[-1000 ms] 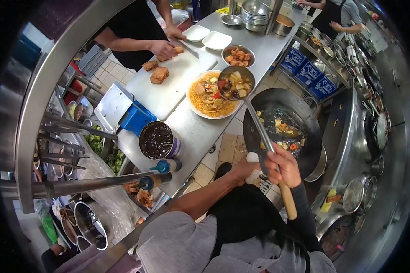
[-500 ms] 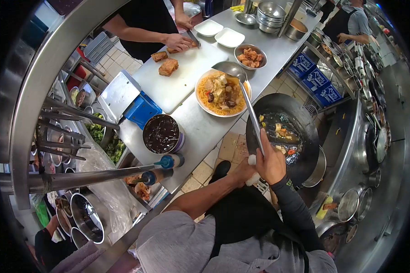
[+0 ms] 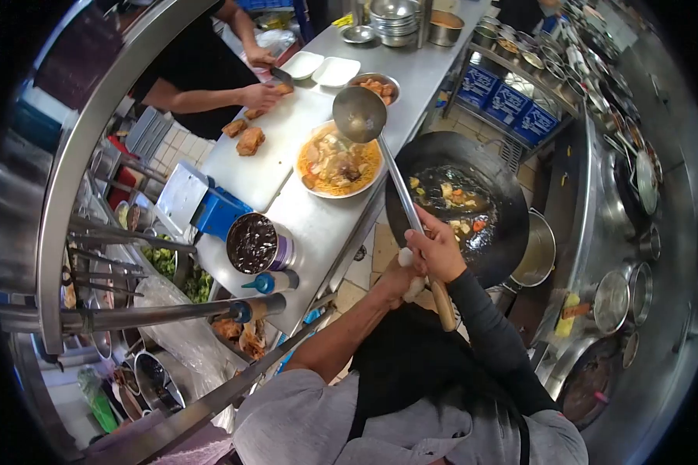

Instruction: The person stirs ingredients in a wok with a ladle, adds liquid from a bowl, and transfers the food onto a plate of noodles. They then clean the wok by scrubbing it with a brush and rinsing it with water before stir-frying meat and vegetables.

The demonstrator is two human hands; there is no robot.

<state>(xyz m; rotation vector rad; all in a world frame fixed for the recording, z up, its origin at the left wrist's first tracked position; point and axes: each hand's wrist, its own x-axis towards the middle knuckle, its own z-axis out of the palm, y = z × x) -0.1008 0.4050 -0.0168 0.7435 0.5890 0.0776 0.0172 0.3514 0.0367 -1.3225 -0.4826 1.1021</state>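
My right hand (image 3: 440, 246) is wrapped round the handle of a long metal ladle (image 3: 360, 114), whose bowl hangs over the upper edge of a plate of noodles with saucy topping (image 3: 339, 163). Close beside it, my left hand (image 3: 403, 279) is closed on a white cloth (image 3: 413, 288) at the near edge of a black wok (image 3: 481, 260). Pieces of food and dark sauce (image 3: 455, 203) lie inside the wok. The wok's own handle is hidden.
Across the steel counter (image 3: 318, 232), a co-worker's hands (image 3: 262, 96) cut browned food on a white board (image 3: 256, 174). An open tin of dark sauce (image 3: 254, 244) and a squeeze bottle (image 3: 270, 282) stand nearby. A pot (image 3: 537, 252) sits right of the wok.
The ladle has lifted off the plate, and its bowl now shows above the plate's upper edge. The topping is spread wider. The view has shifted, with the counter and wok now further left.
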